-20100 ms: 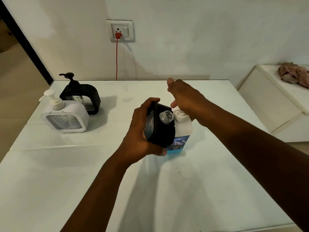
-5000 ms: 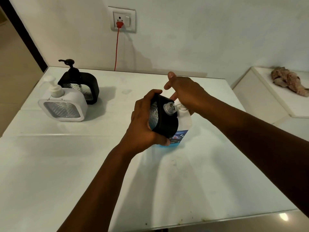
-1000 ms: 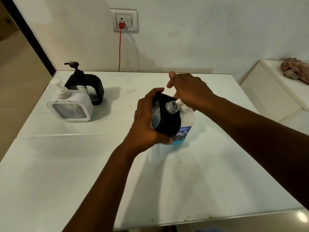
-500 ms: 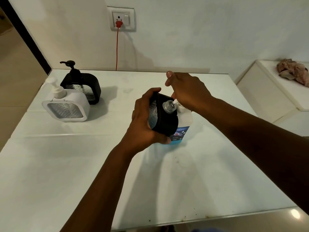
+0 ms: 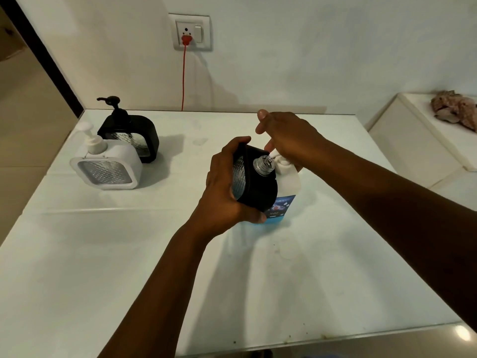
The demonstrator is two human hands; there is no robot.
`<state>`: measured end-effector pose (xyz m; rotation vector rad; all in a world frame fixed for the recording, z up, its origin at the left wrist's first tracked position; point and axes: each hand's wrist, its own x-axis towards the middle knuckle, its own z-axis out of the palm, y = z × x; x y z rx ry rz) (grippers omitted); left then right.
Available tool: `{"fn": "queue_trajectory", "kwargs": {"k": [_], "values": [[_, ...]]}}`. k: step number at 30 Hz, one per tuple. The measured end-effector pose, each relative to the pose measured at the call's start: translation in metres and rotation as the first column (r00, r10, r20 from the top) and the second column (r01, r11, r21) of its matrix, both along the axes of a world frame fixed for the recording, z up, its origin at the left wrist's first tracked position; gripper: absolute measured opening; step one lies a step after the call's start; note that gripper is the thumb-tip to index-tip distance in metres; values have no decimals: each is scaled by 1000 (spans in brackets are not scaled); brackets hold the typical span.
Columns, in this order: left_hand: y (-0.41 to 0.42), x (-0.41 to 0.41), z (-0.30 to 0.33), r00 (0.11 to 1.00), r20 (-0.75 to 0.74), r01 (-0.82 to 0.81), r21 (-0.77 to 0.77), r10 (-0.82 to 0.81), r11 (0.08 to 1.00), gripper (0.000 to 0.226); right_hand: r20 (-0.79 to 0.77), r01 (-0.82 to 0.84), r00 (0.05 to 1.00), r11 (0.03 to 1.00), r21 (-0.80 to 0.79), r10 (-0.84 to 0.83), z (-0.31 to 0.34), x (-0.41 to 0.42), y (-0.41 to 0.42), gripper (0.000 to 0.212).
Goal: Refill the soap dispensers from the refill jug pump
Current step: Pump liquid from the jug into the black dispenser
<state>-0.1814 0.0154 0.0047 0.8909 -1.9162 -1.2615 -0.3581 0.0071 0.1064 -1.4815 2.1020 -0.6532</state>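
- Refill jug [image 5: 285, 192]: stands near mid-table [image 5: 103, 267], white body with a blue label; its left side is hidden behind the black dispenser.
- White dispenser [image 5: 108, 167] and capped black dispenser [image 5: 134, 136]: far left of the table, pumps fitted, the white one in front and touching or nearly so.
- Left hand [image 5: 222, 192]: curled firmly around the open black dispenser [image 5: 254, 184], thumb over its top edge, fingertips under its base; it holds the bottle tilted, off the table, with the clear threaded neck [image 5: 263, 165] right against the jug's pump spout.
- Right hand [image 5: 286, 135]: lies palm-down over the jug pump [image 5: 282, 161], index finger stretched forward (not curled); the other fingers are hidden beneath the hand, so the exact grip cannot be told.
- Versus half a second ago: both hands and the bottle keep the same pose; only the camera angle has shifted slightly.
- Hard to make out: any soap stream at the neck; the pump head itself is mostly covered.
- Far right: a crumpled cloth [image 5: 455, 109] on a side ledge, cut by the frame edge.
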Motion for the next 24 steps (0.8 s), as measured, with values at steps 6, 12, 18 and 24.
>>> {"fn": "queue_trajectory", "kwargs": {"k": [6, 12, 18, 24], "values": [[-1, 0, -1, 1000, 8, -6, 1, 6, 1000, 135, -131, 24, 991, 997, -76, -34, -6, 6, 6, 54], [-1, 0, 0, 1000, -12, 7, 9, -7, 1000, 133, -17, -11, 1000, 999, 38, 12, 4, 3, 2, 57], [-2, -1, -1, 1000, -14, 0, 2, 0, 1000, 133, -9, 3, 1000, 999, 33, -3, -1, -2, -1, 49], [-4, 0, -1, 1000, -14, 23, 3, -23, 1000, 134, -154, 39, 987, 997, -66, -49, -12, 1, 2, 54]]}}
